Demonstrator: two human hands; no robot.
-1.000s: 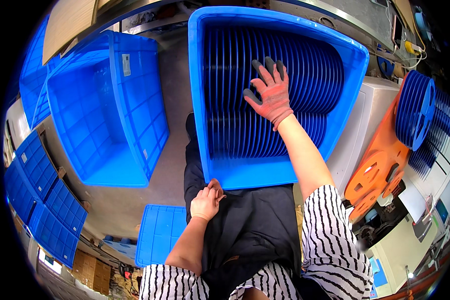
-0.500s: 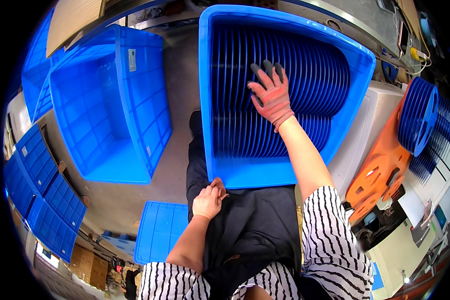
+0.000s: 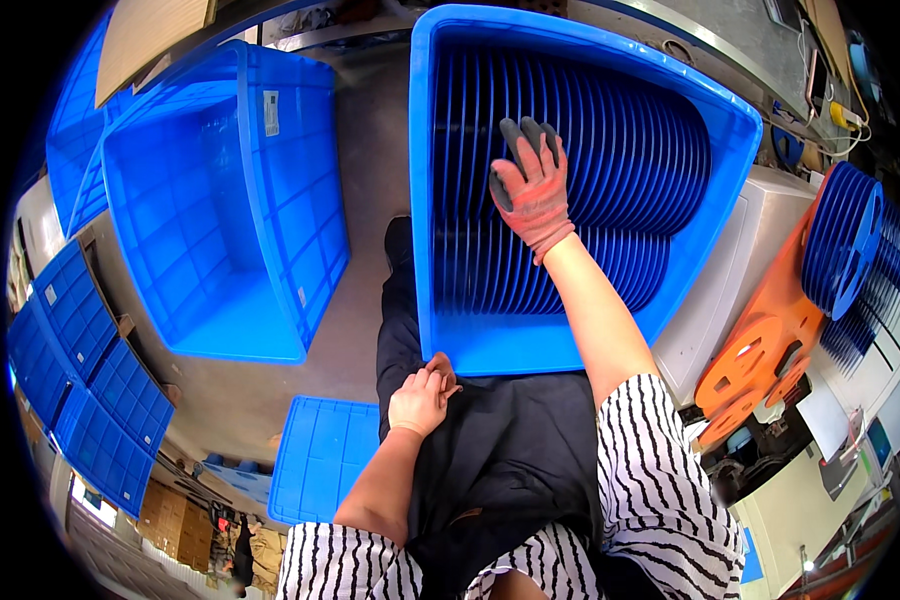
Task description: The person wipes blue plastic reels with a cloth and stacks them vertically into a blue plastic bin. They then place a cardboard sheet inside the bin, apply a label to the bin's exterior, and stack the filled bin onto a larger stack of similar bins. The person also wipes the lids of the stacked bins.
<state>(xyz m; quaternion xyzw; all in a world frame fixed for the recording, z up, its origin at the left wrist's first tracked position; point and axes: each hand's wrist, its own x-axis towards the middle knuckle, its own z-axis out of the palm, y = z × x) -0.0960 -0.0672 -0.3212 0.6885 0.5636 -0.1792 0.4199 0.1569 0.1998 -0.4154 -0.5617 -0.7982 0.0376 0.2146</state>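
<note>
Bin (image 3: 500, 345), big and blue, is as full as it was a second ago from my end. Left of it there's a second blue bin (image 3: 175, 200), lying open. Dark blue discs (image 3: 620, 150) stand in two rows inside the big bin. My gloved right hand (image 3: 533, 195) has slid toward that bin's left side, fingers out over the discs; can't tell if it's gripping any. Bare left hand (image 3: 419, 402) hasn't budged from the bin's near-left corner, pinching a brown scrap (image 3: 442, 365). White label (image 3: 271, 113) on the second bin's too tiny to read.
</note>
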